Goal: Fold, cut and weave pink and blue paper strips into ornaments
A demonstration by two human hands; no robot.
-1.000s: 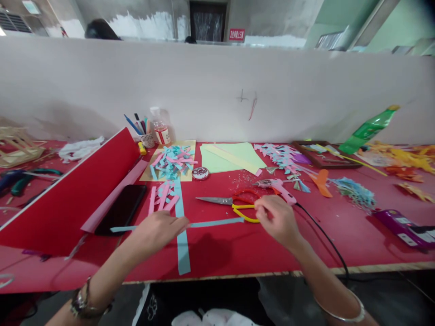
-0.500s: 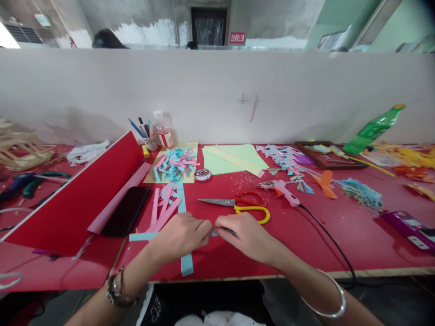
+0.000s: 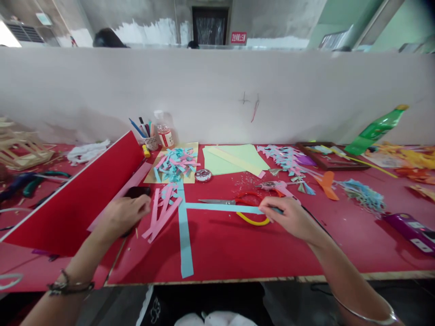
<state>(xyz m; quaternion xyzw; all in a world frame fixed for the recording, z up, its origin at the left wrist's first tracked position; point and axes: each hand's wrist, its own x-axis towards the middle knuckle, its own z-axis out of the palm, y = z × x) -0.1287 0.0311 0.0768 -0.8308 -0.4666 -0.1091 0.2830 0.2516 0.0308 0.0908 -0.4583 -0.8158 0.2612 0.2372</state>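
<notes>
My right hand (image 3: 287, 215) pinches one end of a light blue paper strip (image 3: 220, 207), stretched sideways above the scissors. Something small and dark also shows between its fingers; its kind is unclear. My left hand (image 3: 127, 213) is closed, with fingers curled, over a black phone (image 3: 138, 191); what it holds, if anything, is hidden. Scissors (image 3: 253, 220) with red and yellow handles lie partly behind the strip and right hand. Another blue paper strip (image 3: 186, 246) runs lengthwise on the red table. Pink paper strips (image 3: 165, 219) lie between it and my left hand.
A pile of cut paper pieces (image 3: 176, 164), green paper sheets (image 3: 234, 158) and a round tin (image 3: 203, 175) are behind. A pink glue gun (image 3: 280, 185) lies beyond my right hand. A red board (image 3: 78, 199) leans at left; a green bottle (image 3: 375, 131) tilts at right.
My hands were together at the centre front. They have moved apart, the left to the phone, the right towards the scissors' handles, carrying the blue strip with it.
</notes>
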